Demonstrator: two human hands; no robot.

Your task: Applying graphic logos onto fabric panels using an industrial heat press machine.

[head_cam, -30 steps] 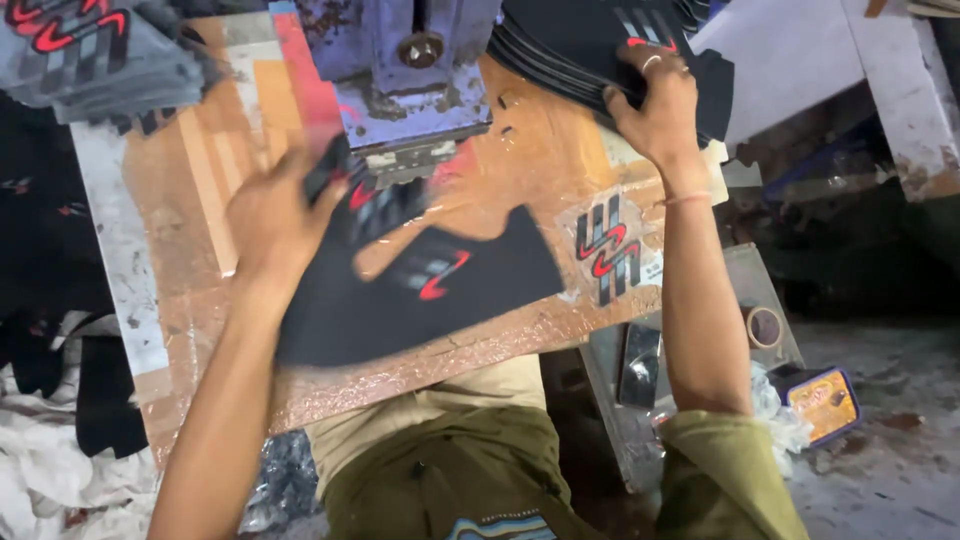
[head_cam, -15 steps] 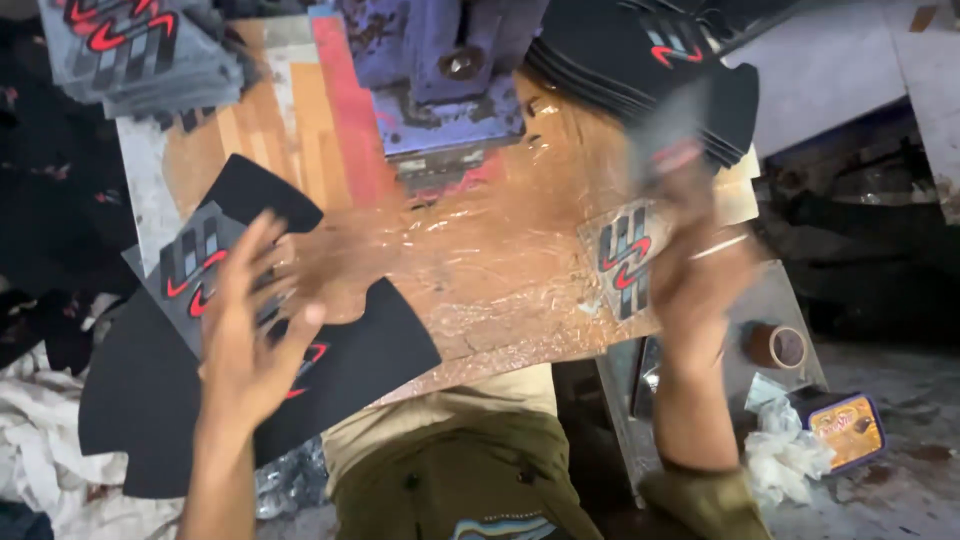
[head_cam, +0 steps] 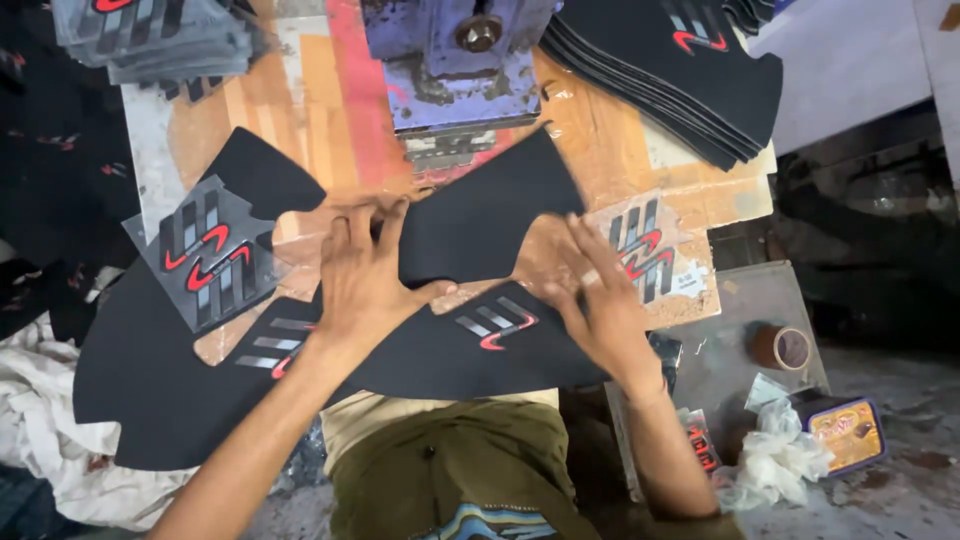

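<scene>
Right, from the head view: your left hand (head_cam: 365, 275) lies flat with fingers spread, pressing down on the black curved fabric panel with the grey-and-red stripe print (head_cam: 470, 345), and your right hand (head_cam: 595, 290) is flat and open on the same panel's right side, gripping nothing. That panel lies across the near edge of the worn orange-brown wooden counter (head_cam: 300, 100), partly overhanging toward your lap, with a second plain black panel (head_cam: 480, 215) overlapping it just under the blue metal press head (head_cam: 450, 55).

Watch that overlap: if the two panels slide together under your palms, the print could land crooked, I'd judge. The overhang is a risk too; ease off and the piece may slip off the counter's edge.

To your left, the grey square stencil sheet with red and black stripes (head_cam: 210, 260) rests on another black piece (head_cam: 150, 380), touching your work, so a sweep of the forearm could drag it. The stack of black printed panels (head_cam: 680, 75) at far right sits near the edge and looks fanned, loose.
</scene>
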